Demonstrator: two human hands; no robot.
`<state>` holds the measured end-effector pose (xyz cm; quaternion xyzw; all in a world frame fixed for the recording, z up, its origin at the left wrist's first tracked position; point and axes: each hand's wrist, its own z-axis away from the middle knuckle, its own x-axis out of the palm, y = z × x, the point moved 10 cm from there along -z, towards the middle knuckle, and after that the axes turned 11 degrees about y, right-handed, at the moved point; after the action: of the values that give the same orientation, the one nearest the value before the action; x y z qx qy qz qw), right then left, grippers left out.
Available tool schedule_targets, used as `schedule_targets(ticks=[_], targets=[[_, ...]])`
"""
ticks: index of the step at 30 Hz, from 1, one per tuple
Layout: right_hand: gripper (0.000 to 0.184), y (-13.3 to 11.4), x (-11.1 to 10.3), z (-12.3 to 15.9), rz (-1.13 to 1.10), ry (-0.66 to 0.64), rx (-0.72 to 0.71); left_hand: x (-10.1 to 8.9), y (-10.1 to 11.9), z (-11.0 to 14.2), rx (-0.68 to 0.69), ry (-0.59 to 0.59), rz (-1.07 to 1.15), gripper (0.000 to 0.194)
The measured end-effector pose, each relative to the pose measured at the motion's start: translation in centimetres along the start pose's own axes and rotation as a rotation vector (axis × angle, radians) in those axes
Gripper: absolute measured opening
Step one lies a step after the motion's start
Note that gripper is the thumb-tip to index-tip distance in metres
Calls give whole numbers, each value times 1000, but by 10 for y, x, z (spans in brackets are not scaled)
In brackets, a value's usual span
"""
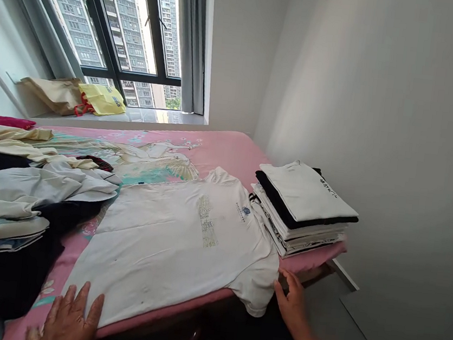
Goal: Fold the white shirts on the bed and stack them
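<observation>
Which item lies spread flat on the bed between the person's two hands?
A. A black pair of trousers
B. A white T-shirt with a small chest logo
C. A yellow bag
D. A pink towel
B: the white T-shirt lies flat on the pink bed sheet, left hand by its hem, right hand by its sleeve.

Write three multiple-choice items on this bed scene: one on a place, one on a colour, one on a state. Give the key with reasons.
1. Where is the stack of folded shirts?
A. On the windowsill
B. At the bed's corner by the wall
C. On the floor

2. What colour is the bedsheet?
A. Pink
B. Grey
C. Green

3. How does the white T-shirt lie?
A. Rolled up
B. Hung up
C. Spread flat

Key: 1 B, the stack sits at the mattress corner beside the wall. 2 A, pink shows around the clothes. 3 C, it lies spread out, the left hand flat at its hem and the right hand at a sleeve.
</observation>
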<state>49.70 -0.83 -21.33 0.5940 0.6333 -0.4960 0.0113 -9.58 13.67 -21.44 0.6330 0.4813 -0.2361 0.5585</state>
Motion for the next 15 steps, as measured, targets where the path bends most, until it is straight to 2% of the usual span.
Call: schedule_targets(ticks=[2,4,6,8,12,15], targets=[[36,-15,-4,-16,-20,22,-6,-1,1,4,-38,55,127,83],[34,-46,0,-33,-31,-1,-97,-4,2,5,-67,106,217,84],[32,-77,13,-43,-30,-72,-205,-7,4,6,-58,114,148,76],[33,-94,29,-42,-4,-133,-264,-13,6,7,-39,110,10,66],[39,-83,53,-19,85,-118,-276,-40,1,7,-64,163,-185,59],[43,-71,61,-2,135,-94,-313,-48,-7,2,-19,128,-265,54]])
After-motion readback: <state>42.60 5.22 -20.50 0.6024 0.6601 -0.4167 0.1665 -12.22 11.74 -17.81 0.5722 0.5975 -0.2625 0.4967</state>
